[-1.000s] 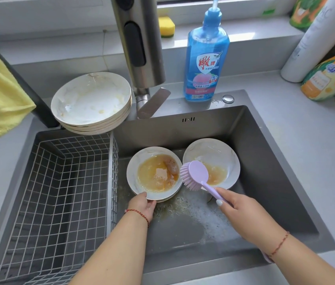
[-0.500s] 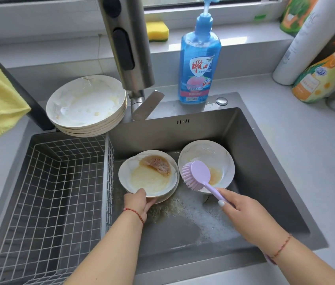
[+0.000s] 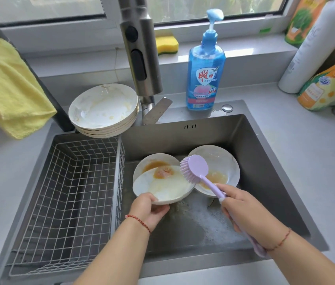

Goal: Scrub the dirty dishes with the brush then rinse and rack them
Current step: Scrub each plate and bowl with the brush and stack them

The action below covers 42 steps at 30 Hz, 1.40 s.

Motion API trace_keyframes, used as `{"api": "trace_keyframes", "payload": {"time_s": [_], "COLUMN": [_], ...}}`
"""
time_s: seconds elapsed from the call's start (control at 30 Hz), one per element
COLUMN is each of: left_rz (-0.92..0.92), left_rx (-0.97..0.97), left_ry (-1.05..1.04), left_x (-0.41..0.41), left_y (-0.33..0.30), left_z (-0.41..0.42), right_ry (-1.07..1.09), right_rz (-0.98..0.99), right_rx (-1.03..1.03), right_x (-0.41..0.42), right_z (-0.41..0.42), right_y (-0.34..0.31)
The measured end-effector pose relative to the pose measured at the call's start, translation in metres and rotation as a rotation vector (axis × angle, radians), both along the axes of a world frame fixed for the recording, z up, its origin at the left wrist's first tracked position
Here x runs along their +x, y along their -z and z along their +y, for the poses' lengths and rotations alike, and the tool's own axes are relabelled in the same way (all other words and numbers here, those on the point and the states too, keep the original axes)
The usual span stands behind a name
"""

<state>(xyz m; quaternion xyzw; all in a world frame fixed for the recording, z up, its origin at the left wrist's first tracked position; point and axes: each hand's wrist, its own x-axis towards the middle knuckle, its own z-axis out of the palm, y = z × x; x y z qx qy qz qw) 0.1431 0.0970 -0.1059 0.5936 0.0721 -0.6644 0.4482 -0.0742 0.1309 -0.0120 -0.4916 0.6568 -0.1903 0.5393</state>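
My left hand (image 3: 149, 209) grips the near rim of a white plate (image 3: 166, 187) smeared with orange sauce, lifted and tilted above a second dirty plate (image 3: 152, 161) in the sink (image 3: 265, 161). My right hand (image 3: 244, 210) holds the handle of a lilac dish brush (image 3: 193, 168); its bristles point left, just beside the lifted plate's far right edge. A third dirty plate (image 3: 222, 161) with brown liquid lies at the right behind the brush. A stack of dirty white plates (image 3: 103, 110) stands on the sink's back left corner.
A white wire rack (image 3: 70, 202) fills the sink's left half. The steel faucet (image 3: 142, 58) hangs over the back middle. A blue soap bottle (image 3: 204, 79) stands behind the sink, a yellow sponge (image 3: 166, 45) on the sill, a yellow cloth (image 3: 4, 83) at left, bottles (image 3: 316, 58) at right.
My left hand has lifted the top sauce-smeared plate off the one beneath and tilted it toward me. The brush stays held over the plates at the right.
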Motion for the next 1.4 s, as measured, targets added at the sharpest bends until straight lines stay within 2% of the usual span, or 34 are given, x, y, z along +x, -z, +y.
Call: {"api": "trace_keyframes", "payload": {"time_s": [0.17,0.37,0.5,0.57,0.67,0.83,1.0,1.23,1.4], "left_rz": [0.153,0.053,0.004,-0.001,0.01,0.01,-0.046,-0.121,-0.102], "left_rx": [-0.125,-0.268,-0.327,-0.335,-0.348,-0.38,-0.418,-0.417,-0.432], "left_ry": [-0.02,0.002,0.099,0.138,0.196,0.225,0.187,0.303,0.369], "left_x": [-0.002,-0.002,0.001,0.0,-0.005,-0.006,0.008,0.008,0.008], "left_y": [-0.01,-0.032,-0.041,-0.044,-0.047,-0.049,-0.051,-0.058,-0.059], "left_z": [0.02,0.032,0.036,0.04,0.046,0.049,0.04,0.039,0.04], "right_ry": [-0.115,-0.406,-0.555,-0.558,-0.537,-0.439,-0.4,-0.317,-0.422], "right_rz": [0.019,0.444,0.466,0.38,0.368,0.525,0.675,0.678,0.541], "right_rx": [0.015,-0.134,-0.087,-0.037,-0.094,-0.25,-0.27,-0.307,-0.34], "right_x": [0.017,0.018,0.028,0.042,0.061,0.056,0.026,0.034,0.061], "right_z": [-0.006,0.005,0.025,0.031,0.022,-0.014,0.0,0.002,-0.008], "right_y": [-0.012,-0.021,-0.041,-0.047,-0.042,-0.03,-0.029,-0.016,-0.016]}}
